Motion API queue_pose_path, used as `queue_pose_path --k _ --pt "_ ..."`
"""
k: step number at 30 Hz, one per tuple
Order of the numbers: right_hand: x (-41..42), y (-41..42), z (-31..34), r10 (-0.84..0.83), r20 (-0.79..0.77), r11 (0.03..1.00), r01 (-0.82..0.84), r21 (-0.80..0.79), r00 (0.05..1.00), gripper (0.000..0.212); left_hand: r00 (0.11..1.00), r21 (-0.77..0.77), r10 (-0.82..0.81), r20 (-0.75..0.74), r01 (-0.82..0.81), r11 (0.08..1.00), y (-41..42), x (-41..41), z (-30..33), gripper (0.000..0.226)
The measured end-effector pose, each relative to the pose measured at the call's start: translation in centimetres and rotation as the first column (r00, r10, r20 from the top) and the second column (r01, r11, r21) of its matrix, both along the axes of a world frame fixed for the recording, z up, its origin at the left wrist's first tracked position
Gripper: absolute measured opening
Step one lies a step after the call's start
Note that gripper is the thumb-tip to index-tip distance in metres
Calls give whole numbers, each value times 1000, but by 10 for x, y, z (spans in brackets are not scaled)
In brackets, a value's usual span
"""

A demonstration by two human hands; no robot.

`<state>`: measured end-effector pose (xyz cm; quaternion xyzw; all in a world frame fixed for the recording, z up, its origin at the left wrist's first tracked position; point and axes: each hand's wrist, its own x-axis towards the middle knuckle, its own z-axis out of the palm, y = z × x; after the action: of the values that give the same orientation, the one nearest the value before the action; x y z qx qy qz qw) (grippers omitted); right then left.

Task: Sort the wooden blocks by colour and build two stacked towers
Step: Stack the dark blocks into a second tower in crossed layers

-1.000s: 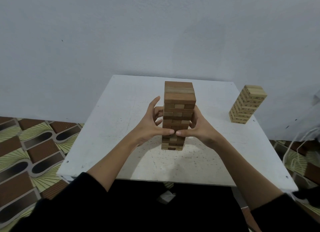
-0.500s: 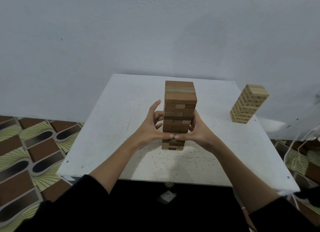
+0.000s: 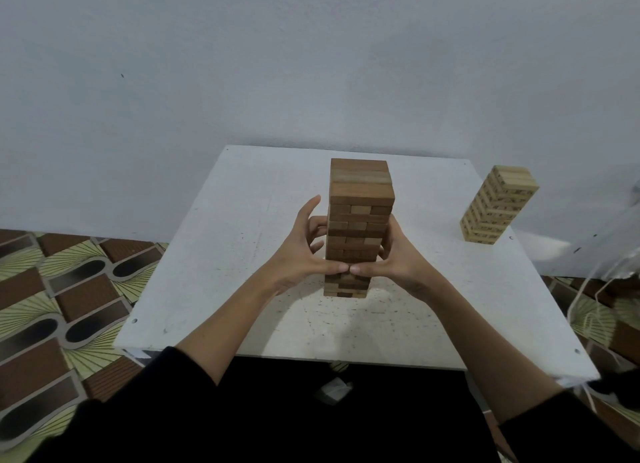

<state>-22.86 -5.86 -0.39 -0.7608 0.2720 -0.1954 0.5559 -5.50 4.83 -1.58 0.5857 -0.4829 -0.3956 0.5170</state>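
**Both hands clasp the dark tower**

Left hand [image 3: 298, 254] and right hand [image 3: 398, 254] are cupped round the lower half of the dark tower [image 3: 358, 220], thumbs meeting at its front face, fingers wrapped on either side. Tower: brown blocks, a few lighter ones mixed in, upright, mid white table [image 3: 242, 220]. Pale tower [image 3: 497, 204] stands well apart at the table's far right corner.

Counter [image 3: 242, 254] set against wall [image 3: 311, 64]. Tall block tower [image 3: 360, 203] upright at counter's centre. Left hand [image 3: 301, 251] against tower's left side, right hand [image 3: 398, 258] against its right side, thumbs meeting across its near face, low down. Second, shorter tower [image 3: 495, 206] well apart at far right corner. Floor [image 3: 69, 289] left of counter.
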Motion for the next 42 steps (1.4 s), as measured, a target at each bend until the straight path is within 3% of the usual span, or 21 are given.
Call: queue_pose_path --k 42 --pt "0 2 -13 10 -35 1000 -11 -6 999 101 998 46 -21 53 19 999 2 -2 -14 121"
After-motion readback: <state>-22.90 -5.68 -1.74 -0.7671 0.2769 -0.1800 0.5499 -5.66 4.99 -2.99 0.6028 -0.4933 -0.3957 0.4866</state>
